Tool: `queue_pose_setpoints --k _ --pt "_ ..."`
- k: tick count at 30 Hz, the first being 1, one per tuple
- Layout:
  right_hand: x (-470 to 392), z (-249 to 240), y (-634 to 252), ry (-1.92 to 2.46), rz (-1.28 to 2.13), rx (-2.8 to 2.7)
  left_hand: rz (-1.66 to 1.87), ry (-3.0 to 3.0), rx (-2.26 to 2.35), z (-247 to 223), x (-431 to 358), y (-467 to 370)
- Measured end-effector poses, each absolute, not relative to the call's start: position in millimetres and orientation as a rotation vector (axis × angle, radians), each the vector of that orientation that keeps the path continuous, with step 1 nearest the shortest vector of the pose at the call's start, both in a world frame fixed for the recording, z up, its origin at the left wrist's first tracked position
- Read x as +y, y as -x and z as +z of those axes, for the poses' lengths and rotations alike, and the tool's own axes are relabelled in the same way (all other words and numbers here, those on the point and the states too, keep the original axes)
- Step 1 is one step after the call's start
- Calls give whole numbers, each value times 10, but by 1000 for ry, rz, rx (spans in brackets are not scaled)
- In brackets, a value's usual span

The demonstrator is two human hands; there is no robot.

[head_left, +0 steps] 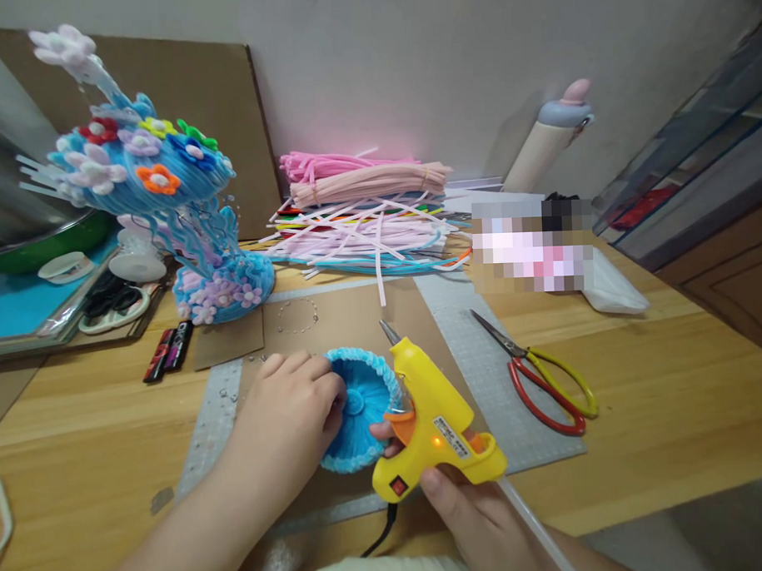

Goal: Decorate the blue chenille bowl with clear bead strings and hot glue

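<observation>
Gripping blue fuzzy disc (358, 403) with left hand (291, 409), fingers curled over its left rim, disc tilted on cardboard sheet (345, 320) atop grey cutting mat (484, 373). Right hand (469, 503) wrapped around yellow glue gun (432, 425), nozzle just past disc's upper edge, possibly touching. Red-and-yellow scissors (540, 380) nearby on right. Blue flowered sculpture (166, 201) at far left; pile of fuzzy craft sticks (366, 215) behind.

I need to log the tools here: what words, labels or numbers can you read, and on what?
Nothing is legible.
Glue gun in the right hand: a white label with dark print, too small to read.
Black and red packets left of the mat: marks too blurred to read.
Blurred-out patch by the scissors: unreadable.
</observation>
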State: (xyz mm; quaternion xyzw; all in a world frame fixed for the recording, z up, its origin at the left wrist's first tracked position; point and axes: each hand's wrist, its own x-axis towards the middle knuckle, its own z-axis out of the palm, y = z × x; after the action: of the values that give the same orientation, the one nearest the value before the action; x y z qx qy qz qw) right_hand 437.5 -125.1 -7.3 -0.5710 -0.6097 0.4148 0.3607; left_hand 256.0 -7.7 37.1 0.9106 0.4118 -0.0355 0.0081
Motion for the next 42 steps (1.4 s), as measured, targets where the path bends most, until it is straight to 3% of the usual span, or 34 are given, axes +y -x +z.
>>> queue_pose_setpoints --k 42 --pt "-1181 -21 -4404 1393 1218 -1662 -88 -2942 1210 347 -88 -2620"
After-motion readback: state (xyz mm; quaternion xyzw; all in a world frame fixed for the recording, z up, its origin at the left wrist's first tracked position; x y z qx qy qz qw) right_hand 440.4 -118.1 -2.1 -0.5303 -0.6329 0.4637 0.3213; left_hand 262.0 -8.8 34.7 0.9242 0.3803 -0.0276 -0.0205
